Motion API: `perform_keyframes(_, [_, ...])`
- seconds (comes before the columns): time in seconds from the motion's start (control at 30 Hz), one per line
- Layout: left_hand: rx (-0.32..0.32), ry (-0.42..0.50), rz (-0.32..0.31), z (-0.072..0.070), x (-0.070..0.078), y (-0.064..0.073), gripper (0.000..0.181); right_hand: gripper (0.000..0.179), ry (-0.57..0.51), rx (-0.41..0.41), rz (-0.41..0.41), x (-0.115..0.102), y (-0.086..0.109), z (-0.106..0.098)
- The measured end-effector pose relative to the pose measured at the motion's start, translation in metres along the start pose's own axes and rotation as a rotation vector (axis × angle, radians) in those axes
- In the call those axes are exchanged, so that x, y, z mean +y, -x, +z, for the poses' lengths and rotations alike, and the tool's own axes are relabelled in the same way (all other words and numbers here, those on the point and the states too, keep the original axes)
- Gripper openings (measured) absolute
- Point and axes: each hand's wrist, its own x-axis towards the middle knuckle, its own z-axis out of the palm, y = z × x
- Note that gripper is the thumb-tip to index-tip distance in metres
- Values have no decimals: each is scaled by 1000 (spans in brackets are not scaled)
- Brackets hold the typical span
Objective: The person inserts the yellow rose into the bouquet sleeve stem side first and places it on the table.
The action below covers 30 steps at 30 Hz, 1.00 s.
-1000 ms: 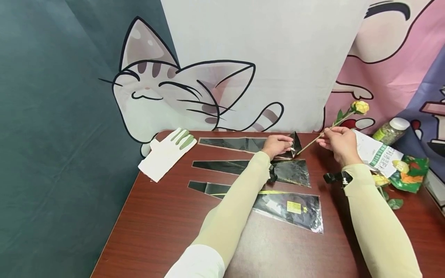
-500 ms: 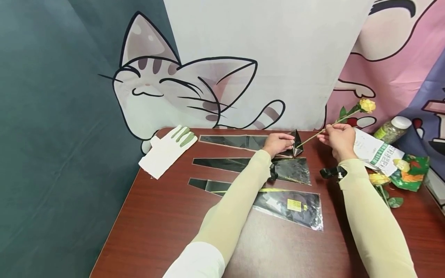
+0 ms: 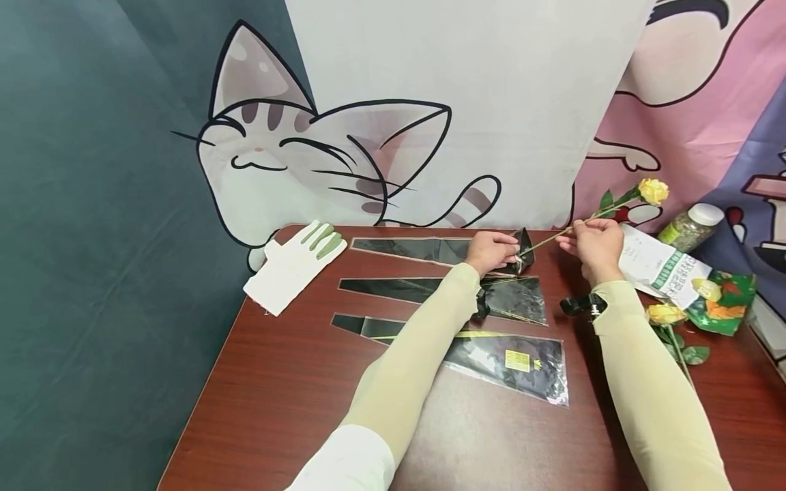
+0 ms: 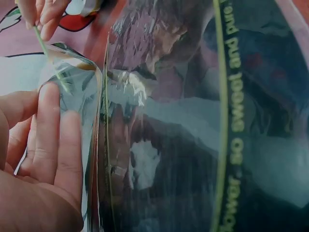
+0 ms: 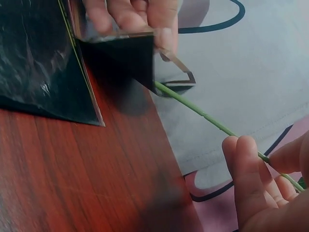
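My left hand [image 3: 489, 252] pinches the rim of a black clear-fronted flower sleeve [image 3: 525, 247] at the table's far edge, its wide mouth standing open. The right hand [image 3: 597, 245] holds a yellow rose [image 3: 653, 191] by its stem between thumb and fingers. The bloom points up and to the right. From the fingers, the green stem [image 5: 207, 117] slants down to the sleeve's mouth. In the left wrist view the stem's lower end [image 4: 63, 82] shows within the mouth, behind the clear film. Right beside it lies a second sleeve [image 4: 169, 125] with printed lettering.
Two more black sleeves, the middle one [image 3: 516, 300] and the nearest one [image 3: 540, 372], lie flat in front. A white glove [image 3: 288, 273] is at the left. On the right are a white-and-green packet [image 3: 663, 266], a lidded jar [image 3: 690, 228] and another yellow rose [image 3: 666, 314].
The stem's lower end has moved from in front of the sleeve's mouth to inside it. The rose's bloom has swung a little to the right. My left hand keeps its hold.
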Motion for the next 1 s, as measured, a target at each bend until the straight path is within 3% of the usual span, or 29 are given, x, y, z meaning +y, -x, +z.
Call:
perform_keyframes(0.3, [15,-29,14,4,2,-5,12,20,-129,-23,16,6,3,7])
perform_keyframes(0.47, [22,-45,16,7,4,-5,11,19,-90,-33,27,10,7,8])
perform_keyframes(0.7, [9,-118,85,11,4,-5,11,18,-86,-63,30,15,11,14])
perform_keyframes(1.0, [50,-127,79,11,2,-10,9,20,-95,-104,50,20,18,22])
